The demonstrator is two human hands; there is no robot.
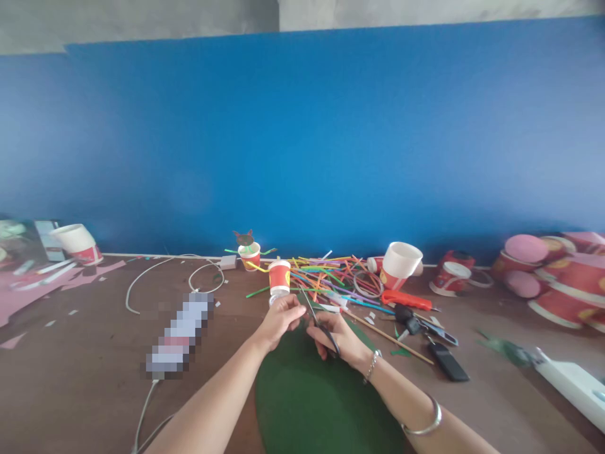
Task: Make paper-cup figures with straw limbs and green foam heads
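Observation:
Black-handled scissors [323, 328] are in my right hand [336, 337], which wears a chain bracelet and a silver bangle. Their blades point up and to the left, beside my left hand [285, 317]. The fingers of my left hand are pinched together near a small green piece, but I cannot make out exactly what they hold. Both hands are above a dark green sheet [321, 403]. Just beyond them stands a red and white paper cup [279, 276] with a yellow stick-like arm. Behind it is another cup [249, 257] with green arms and a dark eared head shape.
Colourful pipe cleaners [331, 274] lie beyond my hands. An orange cutter [407, 300], a wooden stick [387, 336] and black keys [447, 360] lie to the right. Stacked red cups [558, 302] stand far right. A blurred phone [182, 331] with a cable lies left, pink paper [42, 290] farther left.

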